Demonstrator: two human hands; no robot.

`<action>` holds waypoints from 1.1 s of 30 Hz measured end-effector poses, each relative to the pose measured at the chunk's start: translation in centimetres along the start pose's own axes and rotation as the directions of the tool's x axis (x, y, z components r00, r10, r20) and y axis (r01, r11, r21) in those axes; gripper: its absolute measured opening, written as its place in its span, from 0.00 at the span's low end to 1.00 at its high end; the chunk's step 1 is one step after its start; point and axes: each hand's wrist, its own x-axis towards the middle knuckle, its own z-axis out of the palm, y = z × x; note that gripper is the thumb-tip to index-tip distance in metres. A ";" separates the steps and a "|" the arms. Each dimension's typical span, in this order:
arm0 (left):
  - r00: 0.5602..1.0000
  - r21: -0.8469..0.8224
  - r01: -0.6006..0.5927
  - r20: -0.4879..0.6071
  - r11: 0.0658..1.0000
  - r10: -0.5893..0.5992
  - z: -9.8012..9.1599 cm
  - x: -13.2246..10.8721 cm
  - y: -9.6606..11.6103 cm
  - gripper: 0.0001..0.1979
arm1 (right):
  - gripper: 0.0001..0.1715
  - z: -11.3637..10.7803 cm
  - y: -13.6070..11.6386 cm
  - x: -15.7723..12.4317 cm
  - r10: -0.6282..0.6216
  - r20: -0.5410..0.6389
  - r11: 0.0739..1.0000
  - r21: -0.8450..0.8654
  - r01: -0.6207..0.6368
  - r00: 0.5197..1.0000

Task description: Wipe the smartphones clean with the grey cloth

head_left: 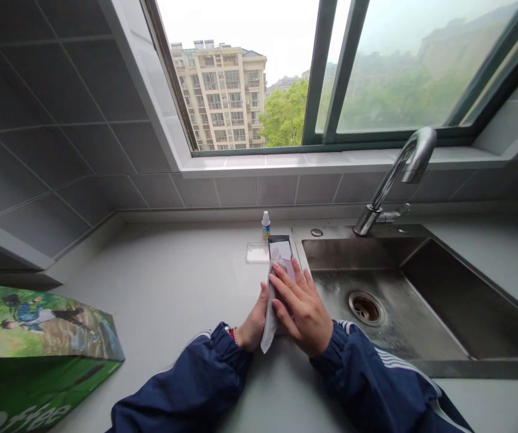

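Edges first: our right fingers work close to the left rim of the steel sink (306, 267), so room is tight on that side. The widest run of white countertop (187, 258) is left of our left fingers, out to the tiled wall (142, 192). Ahead of the fingertips, the countertop ends at the low backsplash under the window sill (295, 162).

Pose: both hands meet over the smartphone (279, 242), whose top end pokes out just past the right fingertips. Right hand (304, 310) is palm down, fingers extended and slightly spread, laid on the white wipe (268, 328) over the phone. Left hand (250, 320) has its thumb up against the wipe's left side; its other fingers are hidden, can't tell how tightly they close.

Around us: transparent phone case (257, 253) just ahead-left of the fingertips, small white bottle (265, 226) just beyond the phone's top. Chrome faucet (368, 220) is ahead-right, drain (367, 308) right of the right hand. "Coffee" package (47, 361) is well left of the left fingers.
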 end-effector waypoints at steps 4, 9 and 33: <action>0.998 0.205 0.068 -0.030 0.976 -0.063 -0.3 -0.6 0.1 0.33 | 0.31 -0.4 0.4 0.3 0.044 -0.064 0.999 0.009 -0.044 0.997; 0.966 0.327 0.254 -0.053 0.910 -0.251 -0.5 -0.9 0.3 0.40 | 0.35 -0.6 1.2 0.5 0.112 -0.138 0.993 0.048 -0.106 0.984; 0.969 -0.041 0.102 -0.223 0.994 -0.108 -1.8 0.7 2.3 0.29 | 0.33 1.9 2.1 -0.4 0.155 0.077 0.803 0.570 -0.171 0.985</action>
